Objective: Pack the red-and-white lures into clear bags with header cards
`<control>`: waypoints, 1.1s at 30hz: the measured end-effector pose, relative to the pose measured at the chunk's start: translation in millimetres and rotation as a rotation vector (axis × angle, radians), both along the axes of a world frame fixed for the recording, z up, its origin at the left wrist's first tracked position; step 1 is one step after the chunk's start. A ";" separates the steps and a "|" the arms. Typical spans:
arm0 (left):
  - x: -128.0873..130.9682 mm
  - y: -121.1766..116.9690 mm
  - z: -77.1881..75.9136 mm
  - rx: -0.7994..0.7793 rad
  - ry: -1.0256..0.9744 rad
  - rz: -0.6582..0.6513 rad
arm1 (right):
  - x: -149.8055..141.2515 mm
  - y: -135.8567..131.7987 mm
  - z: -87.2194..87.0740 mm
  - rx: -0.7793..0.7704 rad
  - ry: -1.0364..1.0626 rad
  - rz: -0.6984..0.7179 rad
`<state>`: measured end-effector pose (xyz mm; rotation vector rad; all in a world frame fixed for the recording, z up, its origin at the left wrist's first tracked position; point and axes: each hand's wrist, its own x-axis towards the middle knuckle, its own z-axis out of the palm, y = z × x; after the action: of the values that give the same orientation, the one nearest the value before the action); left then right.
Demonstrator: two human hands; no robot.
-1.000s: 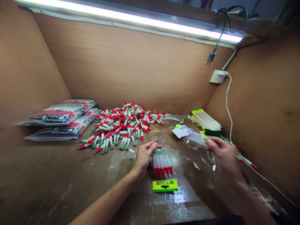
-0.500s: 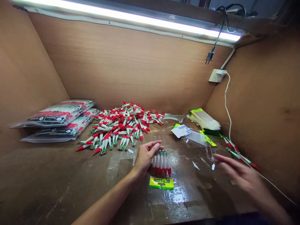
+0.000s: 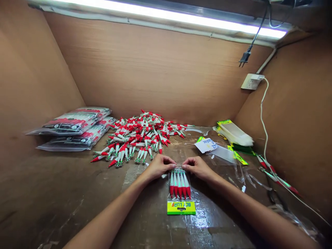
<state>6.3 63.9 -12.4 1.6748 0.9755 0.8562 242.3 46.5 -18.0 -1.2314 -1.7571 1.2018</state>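
In front of me lies a clear plastic bag of squid jigs (image 3: 181, 197). Several red and white jigs (image 3: 179, 183) sit side by side in it, red ends toward me and hooks away. Its yellow and green header card (image 3: 186, 208), reading BCT LURE upside down, is at the near end. At the far end, my left hand (image 3: 158, 166) pinches the left corner between thumb and fingers. Opposite it, my right hand (image 3: 199, 167) pinches the right corner. The fingertips are close together and partly cover the bag's edge.
A heap of loose jigs (image 3: 145, 129) lies at the back. Filled bags (image 3: 70, 126) are stacked on the left. At the right are flat header bags (image 3: 237, 133), a handwritten card (image 3: 206, 145), loose jigs (image 3: 278, 178) and a white cable (image 3: 263, 117). A plug (image 3: 245, 57) hangs above.
My right hand has come in from the far right to the bag's far end and now grips it. My left hand stays there, fingers now pinching. The view has shifted slightly.
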 end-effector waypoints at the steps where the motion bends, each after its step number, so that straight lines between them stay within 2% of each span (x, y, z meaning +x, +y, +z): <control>1: -1.1 2.1 -1.4 0.006 0.024 -0.004 | 0.1 -0.3 -3.4 0.019 -0.003 0.004; 3: -1.2 3.2 -2.5 0.026 0.064 -0.005 | -1.0 -2.5 -6.3 0.120 -0.033 -0.009; 7: 0.3 -1.0 -0.5 0.095 0.137 0.009 | -3.3 -11.2 -1.8 0.349 -0.163 -0.075; 11: -1.3 -0.1 1.1 0.140 0.190 -0.004 | -2.2 -14.3 1.0 0.362 -0.213 -0.063; 17: -5.1 3.1 2.6 0.229 0.277 -0.061 | -0.6 -10.0 -5.0 0.359 -0.179 -0.018; 24: -5.0 -18.7 6.6 0.521 0.466 0.031 | 1.4 -15.7 -8.4 0.634 -0.327 0.047; 33: 4.4 -45.7 11.3 0.691 0.674 0.088 | 3.4 -19.1 -3.9 0.698 -0.355 0.042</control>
<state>10.8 18.2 -1.0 2.6333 1.2901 0.7353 245.8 27.4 -22.0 -1.0082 -2.1987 0.3167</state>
